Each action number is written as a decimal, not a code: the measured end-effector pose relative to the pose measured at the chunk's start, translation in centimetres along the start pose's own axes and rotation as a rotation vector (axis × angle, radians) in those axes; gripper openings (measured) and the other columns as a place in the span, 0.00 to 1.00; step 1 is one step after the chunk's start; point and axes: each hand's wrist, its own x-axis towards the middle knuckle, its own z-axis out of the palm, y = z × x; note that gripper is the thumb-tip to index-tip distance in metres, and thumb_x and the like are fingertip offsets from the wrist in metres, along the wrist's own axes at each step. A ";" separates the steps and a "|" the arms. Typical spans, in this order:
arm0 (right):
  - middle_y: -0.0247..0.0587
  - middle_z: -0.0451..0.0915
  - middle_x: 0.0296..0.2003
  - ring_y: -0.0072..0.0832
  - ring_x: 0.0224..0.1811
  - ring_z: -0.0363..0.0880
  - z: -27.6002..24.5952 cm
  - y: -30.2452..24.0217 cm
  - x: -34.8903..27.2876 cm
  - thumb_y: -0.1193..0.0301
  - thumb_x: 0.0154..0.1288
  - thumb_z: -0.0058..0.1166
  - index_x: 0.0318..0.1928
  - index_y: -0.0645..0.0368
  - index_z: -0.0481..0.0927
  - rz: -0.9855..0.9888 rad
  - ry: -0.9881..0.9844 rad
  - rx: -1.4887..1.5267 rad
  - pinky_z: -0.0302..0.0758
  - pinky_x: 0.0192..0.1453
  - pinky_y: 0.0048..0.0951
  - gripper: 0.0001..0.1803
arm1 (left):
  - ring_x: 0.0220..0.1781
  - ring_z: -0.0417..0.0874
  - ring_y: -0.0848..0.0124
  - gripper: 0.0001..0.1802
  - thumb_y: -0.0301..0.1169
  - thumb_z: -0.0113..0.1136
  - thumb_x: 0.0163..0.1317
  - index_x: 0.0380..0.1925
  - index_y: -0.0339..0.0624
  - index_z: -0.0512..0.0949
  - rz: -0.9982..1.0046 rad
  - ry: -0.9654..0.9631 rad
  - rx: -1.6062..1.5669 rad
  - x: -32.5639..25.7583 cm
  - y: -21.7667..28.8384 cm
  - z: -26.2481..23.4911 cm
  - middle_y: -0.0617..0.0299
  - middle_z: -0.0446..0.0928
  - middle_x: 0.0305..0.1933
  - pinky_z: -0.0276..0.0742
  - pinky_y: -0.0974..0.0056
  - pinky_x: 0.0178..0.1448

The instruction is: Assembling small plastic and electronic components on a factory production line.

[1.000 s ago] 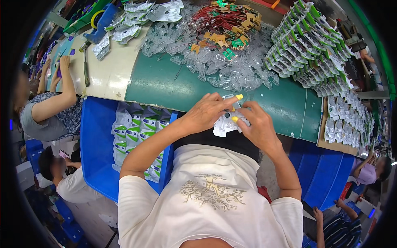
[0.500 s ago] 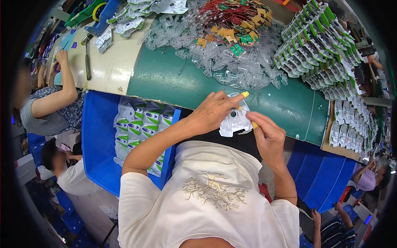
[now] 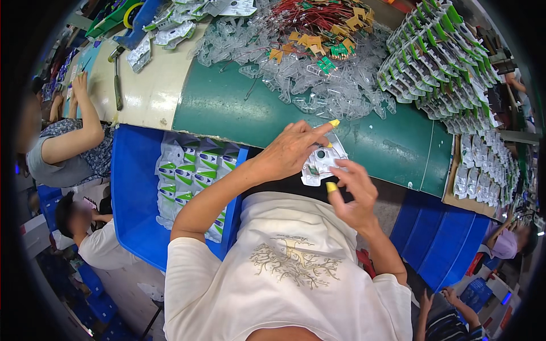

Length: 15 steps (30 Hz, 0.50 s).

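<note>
A silver-white molded plastic housing sits at the front edge of the green bench, tilted toward me. My left hand grips its far left side, the yellow-covered index finger stretched out past it. Near the housing's right side is my right hand, its thumb and fingers spread and nothing visible between them. The right thumb also wears a yellow finger cover. Those right fingertips are close to the housing; whether they touch it I cannot tell. A small greenish piece shows inside the housing's near left part.
Clear plastic parts lie heaped on the bench, with red wires and small green boards on top. Stacked green-and-silver housings stand right. A blue bin holds bagged parts at left. A hammer lies beyond it; co-workers sit around.
My right hand has left its pinch at the housing's right edge and shifted nearer to me and left, fingers now spread. The left hand keeps its hold, and the housing has turned slightly.
</note>
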 end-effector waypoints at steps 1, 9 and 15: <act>0.45 0.82 0.45 0.26 0.30 0.81 -0.7 0.4 -0.4 0.85 0.47 0.63 0.47 0.60 0.85 0.037 0.066 -0.002 0.78 0.32 0.24 0.22 | 0.46 0.75 0.57 0.37 0.16 0.57 0.61 0.72 0.40 0.62 -0.004 -0.007 -0.013 0.1 -0.1 0.1 0.60 0.84 0.50 0.69 0.54 0.58; 0.41 0.81 0.26 0.24 0.25 0.82 0.7 4.2 -2.4 0.79 0.64 0.59 0.45 0.60 0.74 0.350 0.186 0.043 0.78 0.30 0.26 0.11 | 0.45 0.79 0.54 0.28 0.16 0.57 0.60 0.62 0.37 0.73 -0.034 0.112 -0.034 0.0 1.1 0.0 0.54 0.84 0.47 0.74 0.54 0.52; 0.28 0.75 0.30 0.12 0.28 0.70 -6.9 9.0 -3.9 0.84 0.66 0.50 0.44 0.60 0.73 0.475 0.563 0.071 0.69 0.30 0.19 0.09 | 0.46 0.82 0.50 0.21 0.15 0.64 0.56 0.51 0.34 0.79 0.068 0.199 0.059 1.0 2.3 -0.7 0.49 0.83 0.48 0.77 0.55 0.50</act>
